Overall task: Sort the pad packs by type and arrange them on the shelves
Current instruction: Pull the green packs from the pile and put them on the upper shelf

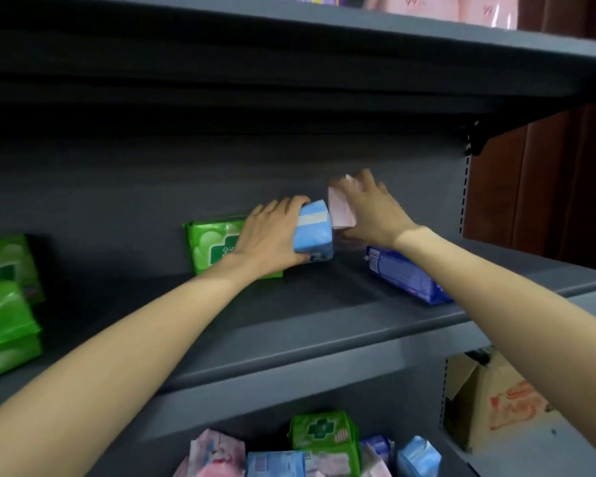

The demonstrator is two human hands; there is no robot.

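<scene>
Grey metal shelf [324, 325] is your work surface, dark back panel behind it, brown wall past its right edge. Your left hand [272, 235] grips a light blue pack [313, 235] with a pale stripe, held upright near the back panel. Just right of that blue pack, your right hand [369, 211] holds a pale pink pack [339, 210], blurred, fingers wrapped round its far side. Left of the blue pack and touching it, a green pack [214, 246] with a cross logo stands against the panel. Right and forward of it, a dark blue pack [406, 277] lies flat near the shelf's front lip, under your right wrist. Far left, more green packs [4, 304] stacked at the frame edge. Bare shelf between those and the green cross pack. Below, mixed packs [307, 449] piled on the lower shelf; cardboard box [489, 401] to their right.
</scene>
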